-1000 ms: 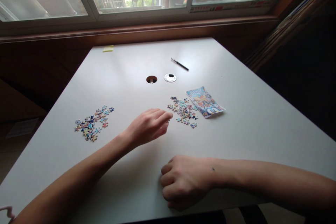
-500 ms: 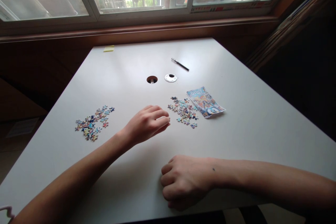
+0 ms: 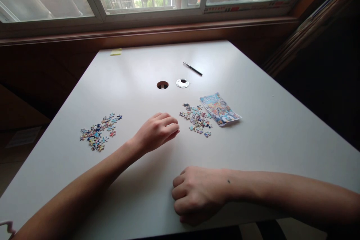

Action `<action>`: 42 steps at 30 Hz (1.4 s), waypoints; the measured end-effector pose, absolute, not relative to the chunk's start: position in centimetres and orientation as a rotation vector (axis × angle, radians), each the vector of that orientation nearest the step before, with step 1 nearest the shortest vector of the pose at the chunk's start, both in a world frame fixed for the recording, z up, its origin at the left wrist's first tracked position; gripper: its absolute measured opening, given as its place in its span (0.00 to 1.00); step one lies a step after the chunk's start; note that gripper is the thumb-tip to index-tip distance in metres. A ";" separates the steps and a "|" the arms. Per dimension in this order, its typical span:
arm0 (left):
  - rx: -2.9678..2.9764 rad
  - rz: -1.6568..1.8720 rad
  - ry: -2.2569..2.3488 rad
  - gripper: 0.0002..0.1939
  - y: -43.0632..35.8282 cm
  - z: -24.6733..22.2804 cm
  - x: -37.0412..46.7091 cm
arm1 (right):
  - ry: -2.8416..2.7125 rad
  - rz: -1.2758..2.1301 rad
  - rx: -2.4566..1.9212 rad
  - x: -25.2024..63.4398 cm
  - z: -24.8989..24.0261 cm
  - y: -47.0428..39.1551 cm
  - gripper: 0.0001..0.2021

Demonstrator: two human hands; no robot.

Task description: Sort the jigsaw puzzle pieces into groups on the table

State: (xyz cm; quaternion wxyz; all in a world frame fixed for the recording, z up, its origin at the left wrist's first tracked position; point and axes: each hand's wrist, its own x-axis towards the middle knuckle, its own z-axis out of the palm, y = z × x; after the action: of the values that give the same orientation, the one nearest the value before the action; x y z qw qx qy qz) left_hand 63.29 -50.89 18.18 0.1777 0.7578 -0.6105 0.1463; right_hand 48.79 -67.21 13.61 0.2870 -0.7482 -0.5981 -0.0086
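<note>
My left hand (image 3: 158, 132) hovers over the white table just left of a pile of jigsaw puzzle pieces (image 3: 197, 120). Its fingers and thumb are drawn together, and whatever may sit between the tips is too small to make out. Closer to the front edge, my right hand (image 3: 194, 194) rests on the table as a loose fist, with no object showing in it. A second group of puzzle pieces (image 3: 98, 133) lies to the left, beyond my left forearm. Beside the right pile is a small printed picture sheet (image 3: 219, 108) with colourful cartoon art.
Farther back on the white table (image 3: 135, 67) lie a black pen (image 3: 192, 68) and a round metal cover (image 3: 182, 83). A cable hole (image 3: 162, 85) opens to the cover's left. A yellow sticky note (image 3: 116, 51) is at the far left edge, below the window.
My left hand has shifted very slightly left, away from the right pile, its fingers still together. My right fist and the puzzle pieces stay in place.
</note>
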 end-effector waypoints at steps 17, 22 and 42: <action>2.120 0.274 -1.975 0.09 -50.8 18.4 62.9 | -1.597 -0.017 -2.003 48.8 13.7 -67.2 0.16; 2.156 0.220 -2.012 0.09 -50.7 19.0 62.9 | -1.610 0.010 -2.003 48.8 13.7 -67.2 0.16; 2.460 -0.136 -1.807 0.12 -49.6 21.2 62.9 | -1.596 0.004 -1.998 48.7 13.5 -67.2 0.16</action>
State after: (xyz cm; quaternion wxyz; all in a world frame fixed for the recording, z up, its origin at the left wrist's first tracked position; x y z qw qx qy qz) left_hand 62.88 -49.56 21.21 0.0433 0.8044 -0.5908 -0.0444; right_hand 48.73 -67.19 13.49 0.2882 -0.7482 -0.5976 0.0015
